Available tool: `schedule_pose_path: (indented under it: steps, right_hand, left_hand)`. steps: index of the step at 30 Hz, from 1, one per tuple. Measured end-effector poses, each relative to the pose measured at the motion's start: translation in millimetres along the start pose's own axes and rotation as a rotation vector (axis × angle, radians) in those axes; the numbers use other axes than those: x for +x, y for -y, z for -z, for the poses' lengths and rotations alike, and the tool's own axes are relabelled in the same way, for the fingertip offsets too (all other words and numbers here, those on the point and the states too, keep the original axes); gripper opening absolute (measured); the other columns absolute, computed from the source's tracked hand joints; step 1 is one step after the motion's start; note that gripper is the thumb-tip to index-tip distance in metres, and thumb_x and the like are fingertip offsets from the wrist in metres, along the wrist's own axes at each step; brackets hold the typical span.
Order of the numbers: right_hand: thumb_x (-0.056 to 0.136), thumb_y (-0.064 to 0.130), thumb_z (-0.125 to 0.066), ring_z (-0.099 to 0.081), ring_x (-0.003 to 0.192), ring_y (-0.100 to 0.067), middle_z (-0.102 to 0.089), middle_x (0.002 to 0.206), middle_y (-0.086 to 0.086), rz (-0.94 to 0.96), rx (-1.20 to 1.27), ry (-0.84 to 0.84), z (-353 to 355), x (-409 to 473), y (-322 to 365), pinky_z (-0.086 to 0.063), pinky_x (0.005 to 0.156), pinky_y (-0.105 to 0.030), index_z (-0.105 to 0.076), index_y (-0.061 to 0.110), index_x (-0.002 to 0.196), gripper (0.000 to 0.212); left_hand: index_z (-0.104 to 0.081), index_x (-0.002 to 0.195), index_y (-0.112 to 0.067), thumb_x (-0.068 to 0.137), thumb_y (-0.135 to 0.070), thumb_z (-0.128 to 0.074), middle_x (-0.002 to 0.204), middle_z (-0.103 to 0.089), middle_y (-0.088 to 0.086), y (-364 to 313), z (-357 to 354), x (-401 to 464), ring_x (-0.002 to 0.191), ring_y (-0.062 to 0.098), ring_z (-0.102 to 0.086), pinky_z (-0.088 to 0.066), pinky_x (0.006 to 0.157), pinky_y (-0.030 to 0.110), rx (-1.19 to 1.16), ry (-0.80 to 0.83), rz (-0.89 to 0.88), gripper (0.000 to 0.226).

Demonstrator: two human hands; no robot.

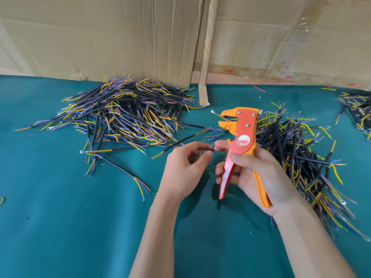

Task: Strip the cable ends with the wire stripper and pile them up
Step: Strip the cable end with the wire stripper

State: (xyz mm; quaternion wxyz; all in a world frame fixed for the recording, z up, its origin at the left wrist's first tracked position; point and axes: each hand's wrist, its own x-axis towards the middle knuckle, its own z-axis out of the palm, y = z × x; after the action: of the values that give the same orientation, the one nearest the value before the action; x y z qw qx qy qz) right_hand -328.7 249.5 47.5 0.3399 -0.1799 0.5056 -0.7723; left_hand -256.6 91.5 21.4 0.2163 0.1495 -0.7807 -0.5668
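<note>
Black cable pile (124,113) lies toward the green cloth's (60,227) far left; left hand (185,167) pinches a wire end (212,147) mid-cloth — right hand (259,177) grips the orange wire stripper (240,141), jaws parted; another pile (301,157) right.

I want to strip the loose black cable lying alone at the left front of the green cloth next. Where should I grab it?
Pinch the cable on its black sheath, from above. It lies flat and apart from the pile, and the middle is bare of the thin coloured wires splaying at both ends.
</note>
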Motion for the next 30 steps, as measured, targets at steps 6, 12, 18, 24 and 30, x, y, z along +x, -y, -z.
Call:
schedule_pose_path:
  steps: [6,12,18,24,30]
  right_hand:
    - [0.081,0.014,-0.067,-0.066,0.077,-0.035,-0.066,0.124,-0.025,-0.017,0.032,-0.001,0,0,3,-0.057,0.069,-0.048,-0.064,-0.007,0.122,0.046]
    - [0.076,0.006,-0.070,-0.069,0.076,-0.040,-0.067,0.097,-0.032,-0.269,-0.039,0.024,1,-4,2,-0.060,0.071,-0.050,-0.064,-0.008,0.120,0.047]
    - [0.074,0.001,-0.077,-0.068,0.078,-0.040,-0.066,0.092,-0.027,-0.336,-0.026,0.116,-9,-4,-2,-0.059,0.072,-0.048,-0.065,-0.006,0.119,0.048]
    - [0.071,0.006,-0.080,-0.064,0.075,-0.038,-0.062,0.089,-0.023,-0.303,-0.004,0.162,-10,-4,-1,-0.057,0.069,-0.048,-0.069,-0.003,0.115,0.047]
    - [0.069,0.007,-0.081,-0.061,0.065,-0.035,-0.058,0.079,-0.020,-0.294,-0.050,0.146,-11,-5,1,-0.056,0.062,-0.044,-0.074,0.002,0.106,0.038]
  left_hand:
    - [-0.076,0.092,-0.029,0.092,-0.020,-0.074,0.088,-0.069,-0.012,4,3,2,0.052,0.008,-0.043,-0.037,0.058,0.019,-0.098,-0.130,0.008,0.009]
    - [-0.078,0.087,-0.023,0.092,-0.023,-0.070,0.071,-0.073,-0.005,7,9,5,0.052,0.010,-0.041,-0.033,0.056,0.025,-0.212,-0.197,0.024,0.010]
    - [-0.079,0.089,-0.020,0.094,-0.014,-0.070,0.067,-0.070,-0.008,6,10,6,0.050,0.003,-0.047,-0.036,0.058,0.024,-0.182,-0.242,0.034,0.012]
    - [-0.077,0.086,-0.027,0.095,-0.013,-0.068,0.071,-0.071,-0.009,2,10,3,0.060,0.000,-0.053,-0.045,0.063,0.019,-0.016,-0.247,-0.005,0.019]
    - [-0.078,0.088,-0.026,0.095,-0.010,-0.066,0.072,-0.069,-0.008,-1,10,2,0.061,0.001,-0.053,-0.044,0.063,0.017,0.008,-0.242,-0.025,0.021]
